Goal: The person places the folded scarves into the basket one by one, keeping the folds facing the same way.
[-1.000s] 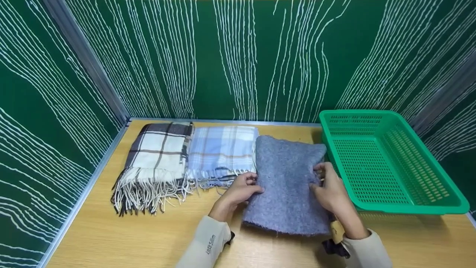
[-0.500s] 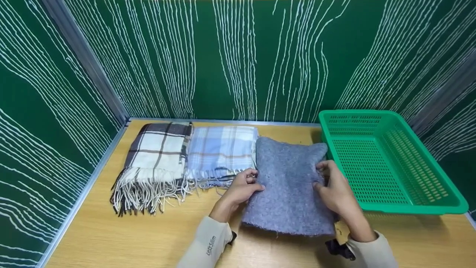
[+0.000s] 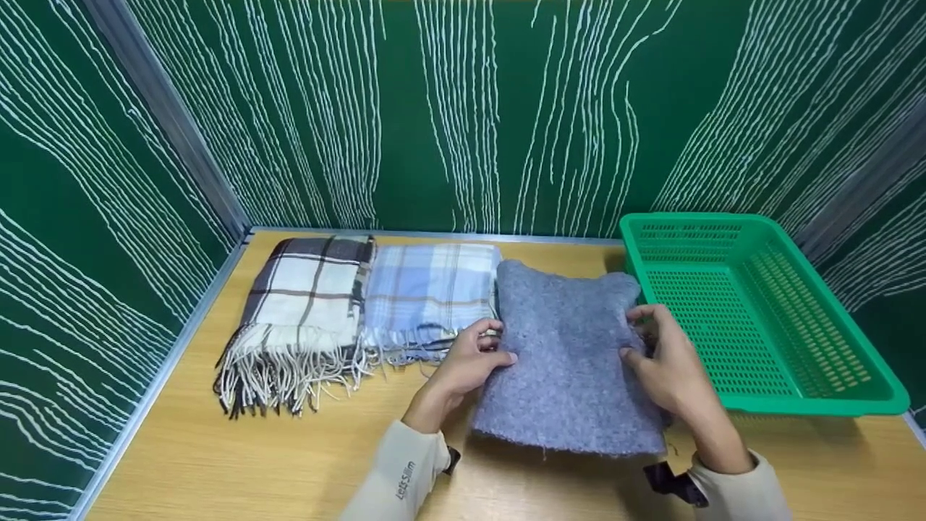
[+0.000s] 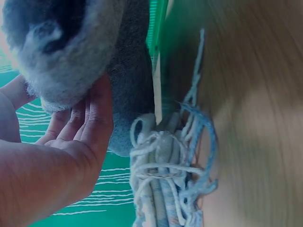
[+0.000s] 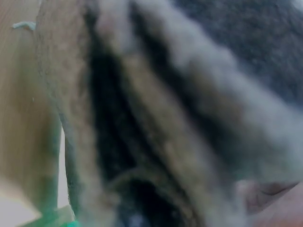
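Grey fuzzy scarf (image 3: 568,369): folded, thick, woolly, lying on the wooden table (image 3: 217,463) between the blue plaid scarf (image 3: 430,289) and the green basket (image 3: 752,318). Left hand (image 3: 466,365) is gripping its left edge, fingers curled; right hand (image 3: 669,362) is gripping its right edge. Since the earlier frame, both hands are sitting slightly farther back and rightward, nearer the basket.

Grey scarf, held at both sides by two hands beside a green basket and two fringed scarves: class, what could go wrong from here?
1. The grey scarf is folded and held only at its edges by the left hand and right hand; lifted, it may sag and unfold.
2. The blue plaid scarf lies against it, its fringe by the left hand, and could snag.
3. The green basket rim is close; the scarf may catch on it.
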`<state>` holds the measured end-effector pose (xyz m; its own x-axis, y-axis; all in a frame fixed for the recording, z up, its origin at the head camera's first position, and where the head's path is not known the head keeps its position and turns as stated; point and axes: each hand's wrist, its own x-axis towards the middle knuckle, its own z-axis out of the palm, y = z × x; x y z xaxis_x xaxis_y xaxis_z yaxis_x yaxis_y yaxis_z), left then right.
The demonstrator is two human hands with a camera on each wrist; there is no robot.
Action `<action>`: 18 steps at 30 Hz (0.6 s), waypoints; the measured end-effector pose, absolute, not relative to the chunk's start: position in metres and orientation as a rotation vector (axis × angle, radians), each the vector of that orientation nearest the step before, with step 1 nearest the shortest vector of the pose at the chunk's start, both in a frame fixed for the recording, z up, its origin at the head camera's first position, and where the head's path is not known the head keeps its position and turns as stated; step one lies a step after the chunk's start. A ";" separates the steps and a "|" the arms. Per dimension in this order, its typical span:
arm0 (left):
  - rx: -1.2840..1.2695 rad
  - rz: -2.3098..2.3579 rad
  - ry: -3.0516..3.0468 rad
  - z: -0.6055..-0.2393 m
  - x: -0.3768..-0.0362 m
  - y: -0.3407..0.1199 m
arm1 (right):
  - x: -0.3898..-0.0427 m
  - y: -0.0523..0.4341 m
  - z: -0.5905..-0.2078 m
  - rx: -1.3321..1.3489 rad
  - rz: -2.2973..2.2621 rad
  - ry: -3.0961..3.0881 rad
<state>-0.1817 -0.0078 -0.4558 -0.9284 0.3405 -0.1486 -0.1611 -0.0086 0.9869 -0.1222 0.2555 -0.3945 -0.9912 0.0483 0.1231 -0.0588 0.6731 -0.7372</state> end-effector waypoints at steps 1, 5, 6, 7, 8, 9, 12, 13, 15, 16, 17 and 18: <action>0.192 2.006 1.928 -0.455 -0.182 -0.008 | -0.122 0.256 -0.394 0.010 1.220 -2.750; 0.209 2.028 1.913 -0.450 -0.181 -0.007 | -0.121 0.258 -0.390 0.019 1.237 -2.741; 0.213 2.035 1.906 -0.449 -0.181 -0.007 | -0.120 0.258 -0.388 0.022 1.245 -2.738; 0.219 2.042 1.900 -0.448 -0.181 -0.007 | -0.120 0.259 -0.387 0.025 1.251 -2.734; 0.224 2.049 1.894 -0.447 -0.180 -0.007 | -0.120 0.259 -0.386 0.026 1.257 -2.730; 0.228 2.056 1.888 -0.445 -0.180 -0.007 | -0.120 0.260 -0.385 0.028 1.261 -2.726; 0.248 2.074 1.871 -0.442 -0.180 -0.007 | -0.120 0.261 -0.382 0.036 1.273 -2.720; 0.252 2.077 1.868 -0.441 -0.180 -0.007 | -0.119 0.262 -0.381 0.037 1.277 -2.715; 0.261 2.090 1.852 -0.439 -0.180 -0.007 | -0.120 0.263 -0.379 0.042 1.285 -2.705; 0.272 2.097 1.848 -0.438 -0.180 -0.007 | -0.120 0.263 -0.378 0.044 1.282 -2.703; 0.277 2.103 1.842 -0.438 -0.181 -0.006 | -0.120 0.263 -0.377 0.046 1.281 -2.700; 0.284 2.110 1.841 -0.437 -0.181 -0.006 | -0.120 0.264 -0.376 0.048 1.281 -2.696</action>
<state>-0.1807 -0.0063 -0.4368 -0.9273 0.3690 -0.0631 -0.1124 -0.1137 0.9871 -0.1204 0.2637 -0.3757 -0.9873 0.0377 0.1542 -0.0957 0.6337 -0.7677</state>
